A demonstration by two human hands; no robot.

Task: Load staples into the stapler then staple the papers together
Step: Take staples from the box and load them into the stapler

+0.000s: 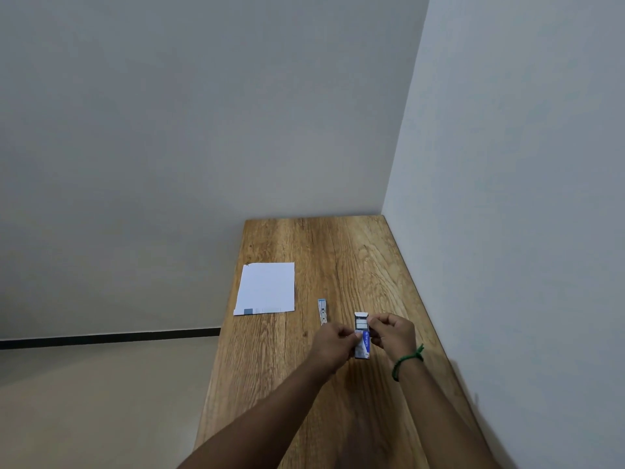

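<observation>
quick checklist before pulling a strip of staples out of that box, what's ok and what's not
1. Staple box open, flap up, strips showing at its far end: ok.
2. Left hand steadies the box from its left side: ok.
3. Right hand has fingers at the open end: ok; whether they already pinch a strip: cannot tell.
4. Stapler lying on the table just beyond the left hand, within reach: ok.
5. Stapler opened for loading: cannot tell, too small.
6. Papers lie flat at the table's left edge, away from the hands: ok.
</observation>
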